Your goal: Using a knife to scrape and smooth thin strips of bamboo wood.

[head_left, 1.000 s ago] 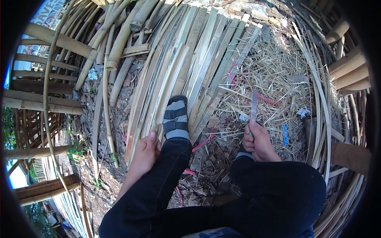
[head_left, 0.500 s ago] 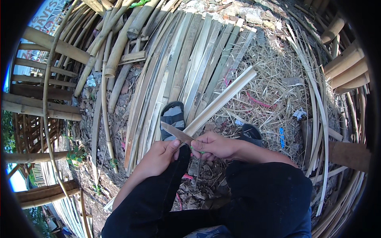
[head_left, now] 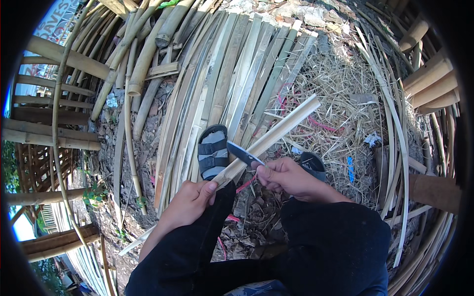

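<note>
A split bamboo strip (head_left: 284, 126) slants up and to the right in front of me, its far end over the straw. My left hand (head_left: 191, 200) is closed round its lower part, thumb on top, just above my left knee. In my right hand (head_left: 284, 176) is a knife (head_left: 243, 154), its handle mostly hidden by my fingers. The dark blade points up and to the left and lies across the strip, a short way beyond my left hand. Below my left forearm a pale strip end (head_left: 136, 241) sticks out; whether it belongs to the same piece, I cannot tell.
Under my sandalled left foot (head_left: 213, 153) lies a row of split bamboo slats (head_left: 222, 74). Straw-like shavings (head_left: 331, 93) with pink string cover the ground to the right. Bamboo poles (head_left: 148, 59) and a bamboo frame (head_left: 54, 101) stand left; long strips (head_left: 392, 118) lie right.
My right hand and the knife have moved right and away from my left hand, along the strip. The blade now lies farther up the strip, and its tip has shifted to the right.
</note>
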